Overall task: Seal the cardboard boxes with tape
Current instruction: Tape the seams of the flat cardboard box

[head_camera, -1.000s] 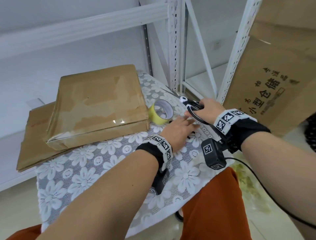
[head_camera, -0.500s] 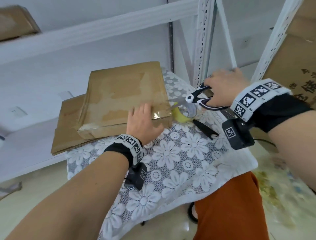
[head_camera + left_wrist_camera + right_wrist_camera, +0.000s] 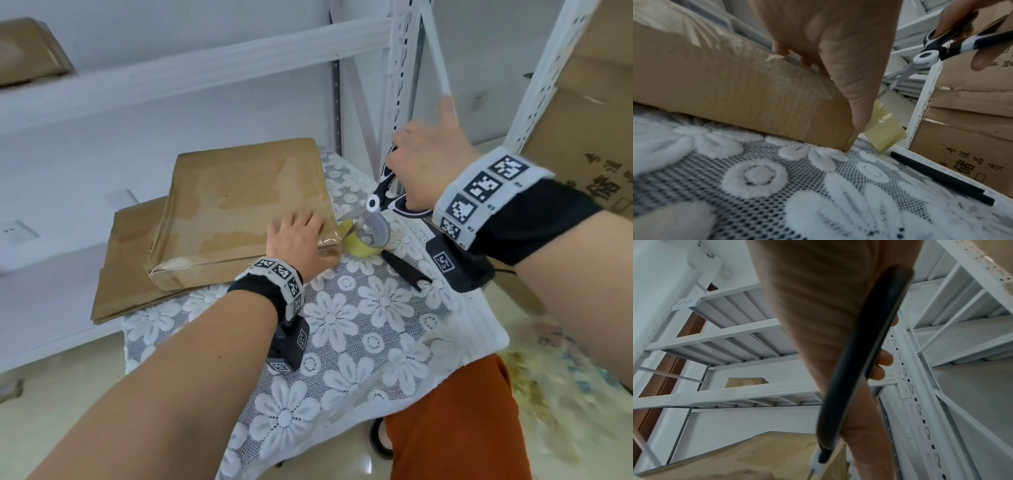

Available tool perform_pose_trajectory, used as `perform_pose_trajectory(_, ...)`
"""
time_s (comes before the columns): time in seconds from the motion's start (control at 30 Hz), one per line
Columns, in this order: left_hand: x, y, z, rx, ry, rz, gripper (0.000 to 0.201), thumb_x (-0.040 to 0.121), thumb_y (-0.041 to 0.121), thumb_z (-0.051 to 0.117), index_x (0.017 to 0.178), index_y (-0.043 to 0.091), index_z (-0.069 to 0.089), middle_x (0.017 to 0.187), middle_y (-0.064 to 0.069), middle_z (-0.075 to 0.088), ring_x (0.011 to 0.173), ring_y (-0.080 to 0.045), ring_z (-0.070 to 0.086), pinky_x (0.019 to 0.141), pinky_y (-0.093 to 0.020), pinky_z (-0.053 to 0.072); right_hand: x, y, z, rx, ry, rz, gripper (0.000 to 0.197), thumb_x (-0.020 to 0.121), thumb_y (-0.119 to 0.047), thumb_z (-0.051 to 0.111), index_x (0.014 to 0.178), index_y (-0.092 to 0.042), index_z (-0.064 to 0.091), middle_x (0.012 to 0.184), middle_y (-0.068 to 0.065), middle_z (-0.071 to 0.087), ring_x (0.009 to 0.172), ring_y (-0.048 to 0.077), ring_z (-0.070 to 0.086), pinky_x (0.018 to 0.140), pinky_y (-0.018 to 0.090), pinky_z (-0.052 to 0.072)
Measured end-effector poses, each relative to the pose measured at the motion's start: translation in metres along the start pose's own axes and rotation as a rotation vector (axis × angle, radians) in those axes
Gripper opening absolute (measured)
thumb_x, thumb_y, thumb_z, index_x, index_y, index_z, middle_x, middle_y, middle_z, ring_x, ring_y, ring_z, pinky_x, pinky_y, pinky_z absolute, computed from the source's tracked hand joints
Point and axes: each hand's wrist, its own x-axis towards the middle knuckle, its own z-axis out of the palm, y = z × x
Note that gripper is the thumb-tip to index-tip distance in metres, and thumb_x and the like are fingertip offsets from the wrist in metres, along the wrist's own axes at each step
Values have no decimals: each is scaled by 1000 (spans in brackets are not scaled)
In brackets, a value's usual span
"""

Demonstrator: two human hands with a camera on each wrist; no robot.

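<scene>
The cardboard box [image 3: 239,209] is lying on the table [image 3: 359,329], tape already shining along its near edge. The left hand [image 3: 298,240] is pressing flat on the corner beside the tape roll [image 3: 366,236], while the right hand [image 3: 428,164] is gripping scissors [image 3: 387,195] above it, so the strip looks ready for cutting.

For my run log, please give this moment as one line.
left hand: presses brown cardboard box | right hand: holds black-white scissors | yellow tape roll: uncut

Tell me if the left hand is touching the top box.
Touching. The left wrist view shows the left hand over the box corner, thumb pressed down its side, fingers on top.
</scene>
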Motion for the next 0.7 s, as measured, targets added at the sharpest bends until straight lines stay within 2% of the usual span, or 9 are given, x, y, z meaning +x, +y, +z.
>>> perform_pose_trajectory(0.1, 4, 1, 0, 27, -10, 0, 72, 76, 70, 57, 130, 26, 43, 136, 2, 49, 127, -24, 42, 105, -48, 35, -1, 0, -11, 37, 20, -9, 5, 82, -19, 54, 85, -21, 51, 95, 0, 51, 105, 21, 47, 110, 65, 10)
perform_pose_trajectory(0.17, 5, 1, 0, 43, -15, 3, 72, 76, 71, 57, 130, 25, 44, 135, 1, 50, 125, -25, 44, 104, -46, 37, -3, 0, -18, 53, 21, -2, 6, 82, -18, 55, 84, -20, 50, 97, 1, 53, 108, 22, 47, 110, 66, 9)
perform_pose_trajectory(0.37, 8, 5, -1, 34, -30, -1, 67, 77, 67, 58, 126, 23, 45, 133, 0, 51, 123, -25, 45, 105, -41, 36, -11, 10, -28, 16, 10, 7, 17, 83, -20, 54, 99, -20, 59, 106, 3, 54, 113, 23, 46, 109, 68, 7)
perform_pose_trajectory(0.47, 8, 7, -3, 25, -54, -15, 63, 79, 64, 57, 125, 22, 45, 131, -1, 52, 122, -25, 46, 105, -42, 37, -12, 4, -32, 1, -28, -23, 17, 85, -23, 53, 102, -21, 59, 113, 4, 52, 118, 23, 43, 108, 70, 5)
perform_pose_trajectory(0.63, 7, 7, -6, 10, -78, -32, 62, 80, 62, 57, 127, 23, 45, 132, -1, 51, 124, -25, 45, 107, -43, 36, -9, -10, -36, -56, -22, -62, 10, 90, -26, 50, 95, -23, 58, 110, 4, 51, 116, 25, 44, 107, 72, 3)
perform_pose_trajectory(0.7, 7, 9, -6, 6, -79, -32, 61, 80, 61, 58, 126, 22, 45, 131, -1, 51, 124, -26, 45, 106, -42, 36, -6, -14, -35, -84, -49, -72, 17, 93, -26, 47, 102, -21, 60, 114, 6, 52, 118, 26, 42, 108, 71, 4)
